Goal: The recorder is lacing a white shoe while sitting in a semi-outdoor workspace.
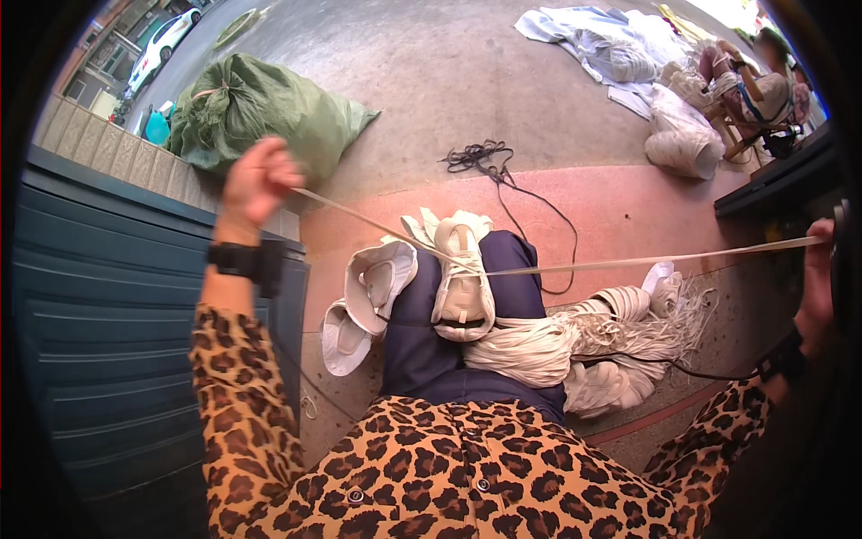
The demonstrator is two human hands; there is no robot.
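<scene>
A beige shoe upper (pixel 463 292) rests on my lap between my thighs, its opening toward me. A flat cream shoelace (pixel 575 268) runs out of it both ways, pulled nearly straight. My left hand (pixel 260 178), raised at the left and a little blurred, is closed on one end. Far out at the right edge, my right hand (pixel 815 278) grips the other end; part of it is lost in the dark rim. Across my right thigh lies a thick bundle of cream laces (pixel 530 350). Two more pale shoe uppers (pixel 382 283) sit beside my left leg.
A bulging green sack (pixel 269 108) stands ahead on the left, near a dark blue panelled door (pixel 135 332). A tangled black cord (pixel 489 160) lies on the floor ahead. White sacks and cloth (pixel 611 54) lie at the far right, where another person (pixel 759 94) sits.
</scene>
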